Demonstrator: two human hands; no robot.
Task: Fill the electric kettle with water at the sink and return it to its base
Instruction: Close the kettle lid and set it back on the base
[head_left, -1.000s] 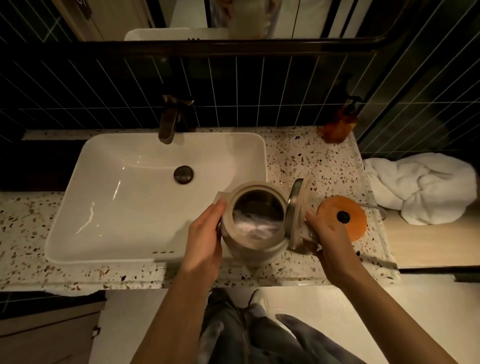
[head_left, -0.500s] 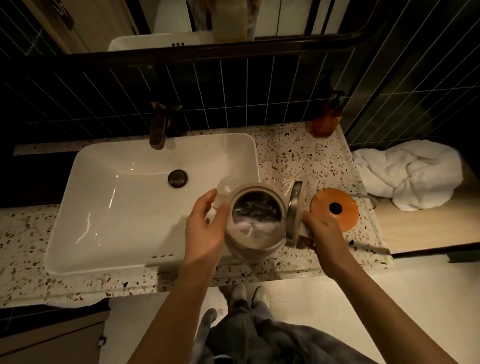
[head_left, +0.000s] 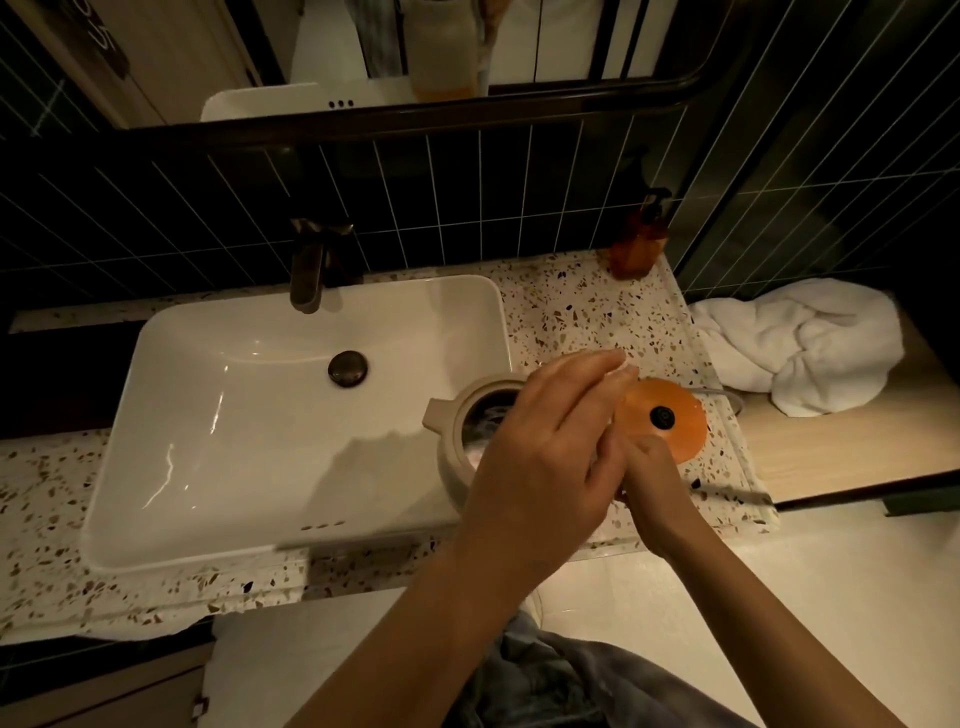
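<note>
The beige electric kettle (head_left: 456, 451) stands on the terrazzo counter at the sink's right front corner, spout pointing left, its mouth partly visible. My left hand (head_left: 545, 441) reaches across the top of it, fingers laid over the raised lid's upper edge (head_left: 630, 370). My right hand (head_left: 655, 475) is closed around the handle on the kettle's right side, mostly hidden behind my left hand. The round orange base (head_left: 688, 434) with a black centre connector lies on the counter just right of the kettle. The white sink (head_left: 234, 426) and dark faucet (head_left: 310, 270) are to the left.
An amber pump bottle (head_left: 636, 244) stands at the back right of the counter. A crumpled white towel (head_left: 800, 343) lies on the lower wooden shelf to the right. The base's cord (head_left: 724, 395) runs toward it. Dark tiled wall and a mirror are behind.
My left hand left the kettle's spout side and crossed over the opening to the lid. The right hand stays on the handle. The view tilted down slightly.
</note>
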